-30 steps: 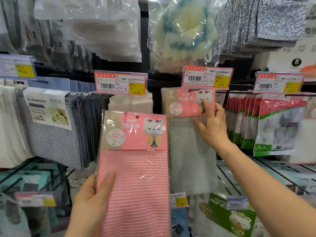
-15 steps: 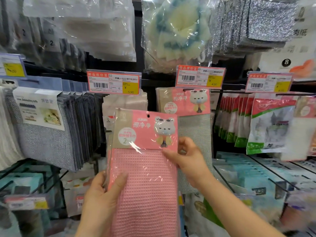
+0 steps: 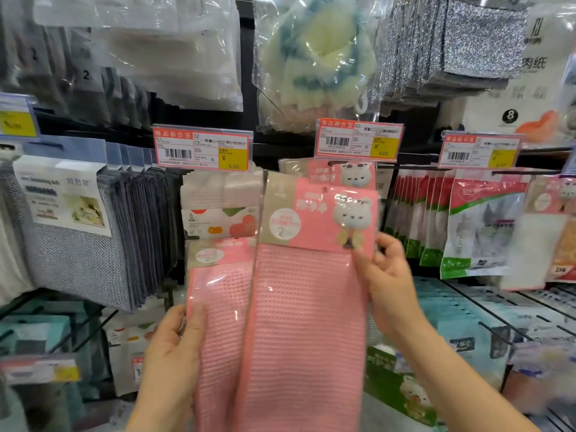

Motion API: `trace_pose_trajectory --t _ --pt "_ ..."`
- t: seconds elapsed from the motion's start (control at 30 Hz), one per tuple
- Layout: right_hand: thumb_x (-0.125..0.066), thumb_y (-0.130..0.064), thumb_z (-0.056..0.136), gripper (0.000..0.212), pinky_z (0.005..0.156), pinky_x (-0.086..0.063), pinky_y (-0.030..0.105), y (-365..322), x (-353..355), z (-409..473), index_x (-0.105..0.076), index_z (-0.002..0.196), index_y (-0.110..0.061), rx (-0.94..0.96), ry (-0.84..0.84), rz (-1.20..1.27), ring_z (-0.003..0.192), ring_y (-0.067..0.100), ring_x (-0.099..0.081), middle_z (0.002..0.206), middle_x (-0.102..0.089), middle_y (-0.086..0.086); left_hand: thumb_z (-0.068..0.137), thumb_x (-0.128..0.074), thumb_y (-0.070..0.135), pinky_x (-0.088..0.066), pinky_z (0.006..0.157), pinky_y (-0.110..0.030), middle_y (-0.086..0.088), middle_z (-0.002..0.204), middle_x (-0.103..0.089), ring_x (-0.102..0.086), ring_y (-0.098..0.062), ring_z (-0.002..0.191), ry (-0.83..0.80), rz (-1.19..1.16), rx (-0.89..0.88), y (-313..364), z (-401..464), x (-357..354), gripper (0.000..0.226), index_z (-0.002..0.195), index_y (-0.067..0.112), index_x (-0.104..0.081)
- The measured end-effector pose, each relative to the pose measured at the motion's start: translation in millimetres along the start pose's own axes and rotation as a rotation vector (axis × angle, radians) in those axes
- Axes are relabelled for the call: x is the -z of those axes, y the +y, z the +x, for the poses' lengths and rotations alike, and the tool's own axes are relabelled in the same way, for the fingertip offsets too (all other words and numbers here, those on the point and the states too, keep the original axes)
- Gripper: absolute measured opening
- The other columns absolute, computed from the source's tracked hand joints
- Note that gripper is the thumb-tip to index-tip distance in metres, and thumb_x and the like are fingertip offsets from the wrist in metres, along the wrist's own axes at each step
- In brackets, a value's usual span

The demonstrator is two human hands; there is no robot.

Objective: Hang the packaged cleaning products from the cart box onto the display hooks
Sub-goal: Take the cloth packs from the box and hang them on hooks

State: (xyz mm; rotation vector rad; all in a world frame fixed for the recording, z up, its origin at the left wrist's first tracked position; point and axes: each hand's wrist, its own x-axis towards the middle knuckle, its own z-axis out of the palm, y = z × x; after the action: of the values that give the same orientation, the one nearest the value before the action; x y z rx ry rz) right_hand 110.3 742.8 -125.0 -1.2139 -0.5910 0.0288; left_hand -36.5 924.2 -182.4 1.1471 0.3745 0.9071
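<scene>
Two seemingly upright pink cloth packs (image 3: 308,307)

crowded store shelving (image 3: 389,165), yellow price tags (image 3: 202,148)

Both forearms are bare, no sleeves, rings or watch visible.

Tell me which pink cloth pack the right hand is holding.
The front pink cloth pack, raised higher; the right hand pinches its header card. The left hand grips the lower pack behind it.
</scene>
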Motion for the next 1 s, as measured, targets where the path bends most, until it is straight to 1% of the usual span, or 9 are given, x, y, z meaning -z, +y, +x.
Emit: trace_pose_trajectory --t 0.1,0.17,0.27,0.37,0.43,0.57,0.73,0.9,1.0 --pt "-0.063 -0.018 0.077 0.046 0.059 -0.057 0.025 -21.2 11.7 7.1 -0.043 0.117 -0.027 0.155 0.001 0.017 0.072 0.015 -0.07 0.088 -0.074 0.001 0.093 -0.05 0.014 -0.046 0.047 -0.006 0.016 0.059 -0.069 -0.061 0.007 0.05 0.01 0.059 -0.032 1.0 3.4 5.2 0.014 0.084 0.019 -0.06" --pt "-0.062 -0.018 0.081 0.049 0.065 -0.057 0.026 -31.9 15.5 13.5 -0.041 0.123 -0.03 0.236 -0.018 0.029 0.08 0.016 -0.071 0.095 -0.074 0.002 0.092 -0.051 0.015 -0.043 0.045 -0.003 0.021 0.056 -0.067 -0.058 0.011 0.048 0.02 0.085 -0.068 1.5 4.3 6.2 0.014 0.083 0.022 -0.059" --pt "-0.058 -0.014 0.087 0.049 0.064 -0.057 0.026 -43.2 17.8 24.9 -0.04 0.128 -0.032 0.296 -0.014 0.041 0.083 0.015 -0.07 0.098 -0.073 0.001 0.092 -0.051 0.015 -0.041 0.044 -0.001 0.021 0.053 -0.066 -0.057 0.012 0.046 0.026 0.103 -0.08 2.0 3.6 3.4 0.015 0.082 0.023 -0.059" --pt "-0.054 -0.002 0.09 0.05 0.062 -0.056 0.024 -45.0 19.6 30.8 -0.042 0.129 -0.031 0.298 0.007 0.001 0.079 0.012 -0.071 0.095 -0.074 -0.004 0.093 -0.051 0.014 -0.04 0.044 -0.001 0.019 0.051 -0.065 -0.056 0.012 0.046 0.025 0.101 -0.084 2.3 2.1 2.6 0.013 0.085 0.02 -0.06" --pt "-0.053 0.002 0.089 0.054 0.062 -0.057 0.026 -39.6 22.4 30.1 -0.045 0.127 -0.035 0.267 0.0 -0.005 0.078 0.014 -0.071 0.094 -0.074 0.001 0.093 -0.051 0.014 -0.039 0.043 0.0 0.022 0.05 -0.064 -0.055 0.013 0.045 0.027 0.11 -0.093 3.5 0.8 3.5 0.014 0.083 0.02 -0.06" --pt "-0.054 0.001 0.089 0.058 0.065 -0.058 0.028 -34.1 24.9 28.4 -0.046 0.124 -0.044 0.254 0.009 -0.018 0.078 0.015 -0.071 0.095 -0.075 0.001 0.091 -0.054 0.015 -0.04 0.042 -0.001 0.008 0.058 -0.067 -0.056 0.012 0.044 0.047 0.116 -0.088 3.6 0.6 7.2 0.009 0.089 0.017 -0.063" --pt "-0.057 -0.002 0.088 0.055 0.064 -0.058 0.026 -41.6 19.0 34.0 -0.05 0.126 -0.043 0.308 0.026 -0.062 0.075 0.009 -0.069 0.095 -0.074 -0.007 0.091 -0.054 0.018 -0.043 0.045 -0.003 0.015 0.056 -0.068 -0.058 0.01 0.047 0.055 0.086 -0.073 -1.7 4.2 10.0 0.011 0.085 0.021 -0.063" --pt "-0.059 -0.002 0.086 0.049 0.068 -0.057 0.023 -42.4 26.8 36.5 -0.057 0.119 -0.039 0.311 0.071 -0.07 0.082 0.008 -0.07 0.096 -0.074 -0.009 0.091 -0.054 0.014 -0.049 0.052 -0.007 0.013 0.065 -0.072 -0.062 0.005 0.056 0.048 0.031 -0.056 -6.7 7.3 13.4 0.012 0.087 0.016 -0.066" --pt "-0.06 0.002 0.085 0.051 0.069 -0.056 0.021 -39.8 31.2 40.2 -0.058 0.119 -0.036 0.299 0.062 -0.115 0.091 0.011 -0.07 0.108 -0.071 -0.004 0.09 -0.055 0.014 -0.05 0.053 -0.009 0.011 0.069 -0.073 -0.065 0.002 0.059 0.051 -0.004 -0.037 -8.8 8.5 17.1 0.013 0.086 0.017 -0.067"
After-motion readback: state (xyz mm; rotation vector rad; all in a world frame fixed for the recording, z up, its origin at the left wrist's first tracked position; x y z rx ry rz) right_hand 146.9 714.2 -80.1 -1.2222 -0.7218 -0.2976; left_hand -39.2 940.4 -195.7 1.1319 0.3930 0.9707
